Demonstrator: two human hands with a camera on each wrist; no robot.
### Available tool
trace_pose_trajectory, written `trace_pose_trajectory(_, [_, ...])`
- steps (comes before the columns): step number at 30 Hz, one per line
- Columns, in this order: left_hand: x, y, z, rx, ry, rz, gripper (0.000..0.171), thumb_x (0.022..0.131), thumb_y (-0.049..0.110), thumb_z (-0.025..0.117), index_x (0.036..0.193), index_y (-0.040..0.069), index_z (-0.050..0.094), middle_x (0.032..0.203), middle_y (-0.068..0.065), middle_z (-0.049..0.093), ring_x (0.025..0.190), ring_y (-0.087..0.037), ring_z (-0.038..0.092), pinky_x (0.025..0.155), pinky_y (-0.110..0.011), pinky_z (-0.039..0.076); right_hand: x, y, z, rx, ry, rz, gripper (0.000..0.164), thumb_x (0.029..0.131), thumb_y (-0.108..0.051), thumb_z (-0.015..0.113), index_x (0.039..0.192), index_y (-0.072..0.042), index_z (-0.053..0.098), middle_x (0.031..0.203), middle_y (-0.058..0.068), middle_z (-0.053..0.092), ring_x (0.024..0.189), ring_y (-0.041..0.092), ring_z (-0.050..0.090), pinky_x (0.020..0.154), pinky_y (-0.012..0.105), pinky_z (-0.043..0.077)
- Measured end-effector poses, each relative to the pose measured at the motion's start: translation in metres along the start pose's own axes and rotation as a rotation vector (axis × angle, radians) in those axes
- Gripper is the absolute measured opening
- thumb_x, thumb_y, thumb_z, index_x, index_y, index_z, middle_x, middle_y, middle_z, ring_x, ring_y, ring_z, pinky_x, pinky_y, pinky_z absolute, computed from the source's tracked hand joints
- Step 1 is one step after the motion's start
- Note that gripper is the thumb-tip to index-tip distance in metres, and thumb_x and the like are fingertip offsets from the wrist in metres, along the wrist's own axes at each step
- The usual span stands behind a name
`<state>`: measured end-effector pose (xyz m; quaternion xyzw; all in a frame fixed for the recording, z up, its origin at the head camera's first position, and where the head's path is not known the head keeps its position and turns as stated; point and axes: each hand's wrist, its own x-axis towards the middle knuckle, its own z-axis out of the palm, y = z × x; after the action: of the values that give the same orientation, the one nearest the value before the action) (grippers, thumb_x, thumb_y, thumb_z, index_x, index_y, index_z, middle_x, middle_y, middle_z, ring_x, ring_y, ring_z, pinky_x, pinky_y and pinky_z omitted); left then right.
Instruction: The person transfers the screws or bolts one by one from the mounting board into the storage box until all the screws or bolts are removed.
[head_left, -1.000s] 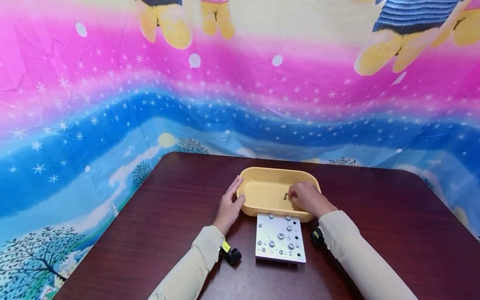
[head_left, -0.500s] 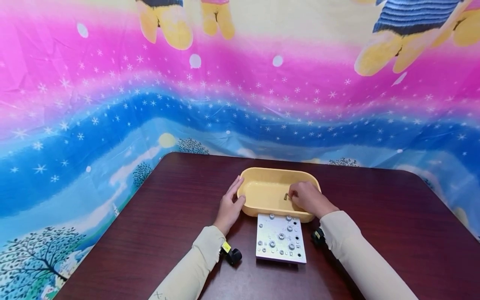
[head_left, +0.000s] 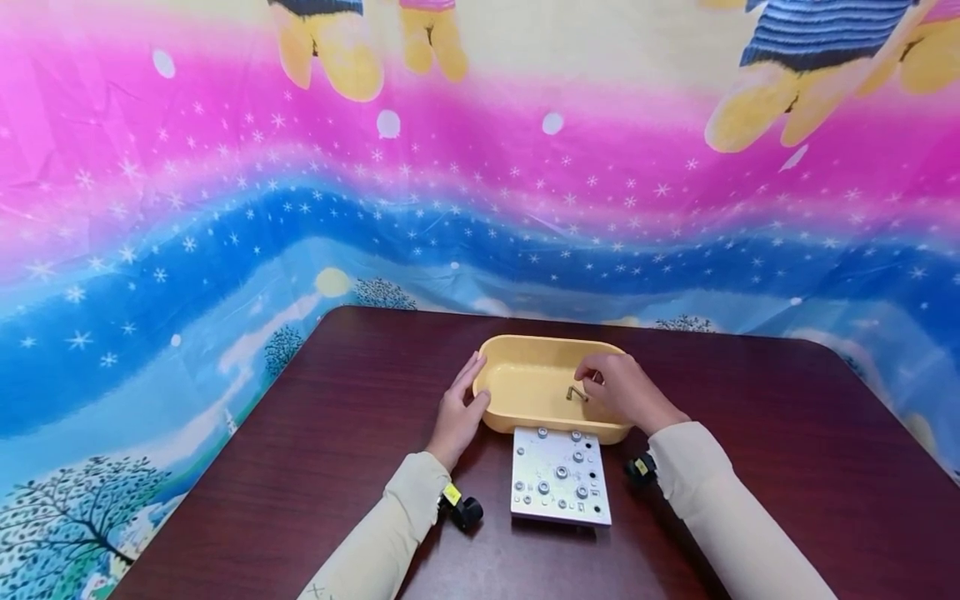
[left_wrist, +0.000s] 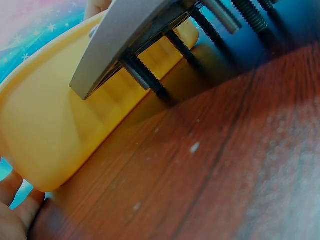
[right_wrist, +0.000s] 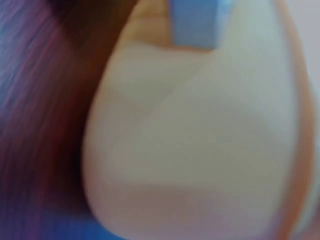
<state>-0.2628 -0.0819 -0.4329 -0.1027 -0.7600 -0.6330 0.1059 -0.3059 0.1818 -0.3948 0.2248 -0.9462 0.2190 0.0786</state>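
Note:
A yellow oblong tray [head_left: 517,392] sits on the table. My left hand [head_left: 457,417] rests against its left end, fingers fairly straight along the outside wall and thumb at the near rim; fingertips show at the lower left of the left wrist view. My right hand [head_left: 618,387] is over the tray's right side, thumb and fingers pinching a small dark bolt [head_left: 597,377], mostly hidden. Below it, small brass-coloured bolts [head_left: 576,393] lie on the tray floor. Nearer me is a silver metal plate [head_left: 555,492] with several socket-head bolts in it; their threaded shanks [left_wrist: 145,75] stick out underneath.
Dark reddish wood table [head_left: 360,400] underneath, with a printed cloth backdrop [head_left: 480,208] behind its far edge. The plate's far edge meets the tray's near wall. Wrist cameras [head_left: 467,510] hang below both cuffs. The right wrist view is blurred, mostly filled by the tray wall [right_wrist: 190,140].
My right hand has risen slightly and shifted right from the tray floor, uncovering more of the bolts lying there. My left hand, the tray and the plate have stayed put.

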Motion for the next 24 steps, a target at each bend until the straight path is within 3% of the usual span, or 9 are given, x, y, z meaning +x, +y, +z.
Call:
trace_pose_trajectory(11, [0.001, 0.001, -0.001, 0.01, -0.002, -0.005, 0.052, 0.092, 0.005, 0.054, 0.144, 0.009, 0.046, 0.153, 0.004, 0.035, 0.143, -0.019, 0.026, 0.113, -0.037, 0.027, -0.014, -0.018, -0.012, 0.01, 0.015, -0.071, 0.013, 0.086, -0.006, 0.064, 0.087, -0.015, 0.074, 0.083, -0.004, 0.068, 0.071, 0.009, 0.057, 0.064, 0.028, 0.05])
trace_pose_trajectory(24, [0.001, -0.001, 0.0, -0.008, -0.009, -0.002, 0.052, 0.093, 0.002, 0.054, 0.144, 0.008, 0.046, 0.152, 0.002, 0.035, 0.143, -0.02, 0.026, 0.113, -0.038, 0.026, -0.035, -0.057, -0.02, -0.047, -0.088, -0.168, 0.011, 0.082, -0.006, 0.071, 0.086, -0.016, 0.075, 0.082, -0.008, 0.064, 0.072, 0.009, 0.055, 0.064, 0.023, 0.05])
